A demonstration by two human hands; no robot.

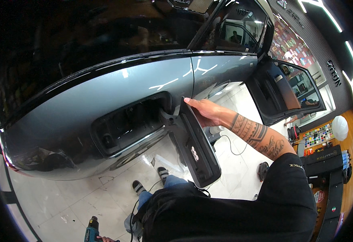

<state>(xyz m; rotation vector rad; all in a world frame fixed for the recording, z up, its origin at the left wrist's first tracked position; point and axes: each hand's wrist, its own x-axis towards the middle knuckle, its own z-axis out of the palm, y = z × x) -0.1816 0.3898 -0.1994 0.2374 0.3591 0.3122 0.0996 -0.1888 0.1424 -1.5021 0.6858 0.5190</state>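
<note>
Black flap (197,146) partly hides right hand (206,111).

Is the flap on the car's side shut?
No, the flap stands swung out from its recess, the right hand gripping its edge.

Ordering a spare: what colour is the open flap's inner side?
On its inner side, the flap is mostly black, as the head view shows.

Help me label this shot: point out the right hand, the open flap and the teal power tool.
Right hand (204,111), head view, its middle.
Open flap (201,148), head view, inner face.
Teal power tool (91,234), head view, teal body.
</note>
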